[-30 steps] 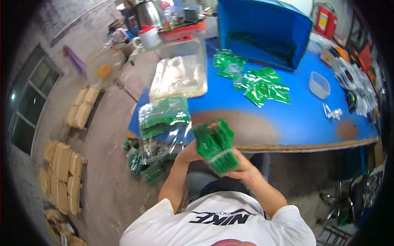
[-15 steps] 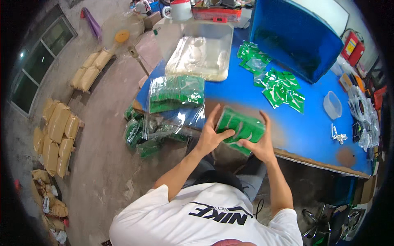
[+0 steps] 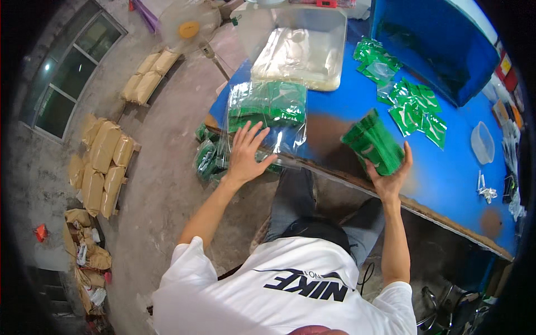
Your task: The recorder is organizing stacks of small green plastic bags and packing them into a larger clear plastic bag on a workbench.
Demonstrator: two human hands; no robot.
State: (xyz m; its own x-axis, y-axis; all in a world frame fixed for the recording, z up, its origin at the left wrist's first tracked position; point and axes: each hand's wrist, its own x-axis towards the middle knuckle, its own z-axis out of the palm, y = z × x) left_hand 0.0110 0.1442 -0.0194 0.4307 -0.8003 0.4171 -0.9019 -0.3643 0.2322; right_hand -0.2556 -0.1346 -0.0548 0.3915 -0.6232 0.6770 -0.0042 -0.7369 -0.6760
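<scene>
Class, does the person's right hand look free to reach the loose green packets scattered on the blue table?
Probably not: the right hand is gripping a stack of green packets, though nothing blocks the loose green packets.

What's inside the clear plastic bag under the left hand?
The clear plastic bag holds stacked green packets. The left hand covers its near edge, hiding what lies there.

You wear white T-shirt, short sleeves, big black printed mark across chest. Your trousers dark grey. Your arms bare below sleeves. Your left hand [image 3: 245,153] and right hand [image 3: 392,174] bare, no gloves.
</scene>
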